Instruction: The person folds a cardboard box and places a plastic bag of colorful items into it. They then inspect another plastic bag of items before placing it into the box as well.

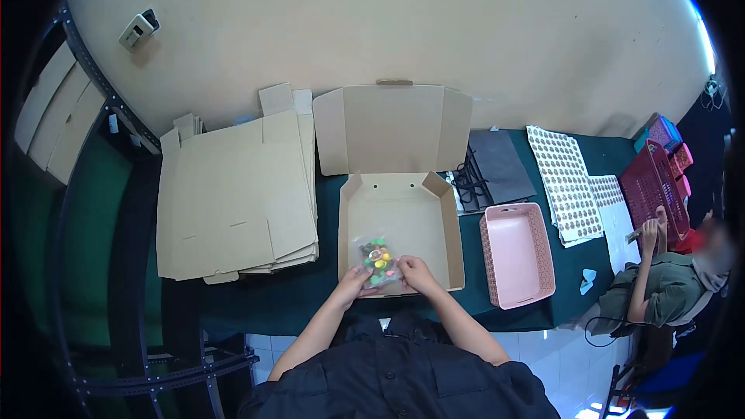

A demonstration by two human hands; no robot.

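Note:
A clear plastic bag of small colourful pieces [379, 261], green, yellow, red and dark, is held over the near part of an open cardboard box [401, 213]. My left hand [353, 287] is closed on the bag's lower left edge. At its right edge, my right hand [417, 274] pinches the bag with the fingertips. What the pieces are is too small to tell. The box lies in front of me with its lid raised at the back, and its floor shows around the bag.
Flattened cardboard boxes [233, 202] are stacked at left. To the right are a pink basket [518, 256], black paper bags [500, 167] and sticker sheets [565, 186]. A co-worker [667, 287] sits at far right beside a dark red basket [654, 190]. Metal shelving [109, 101] stands at left.

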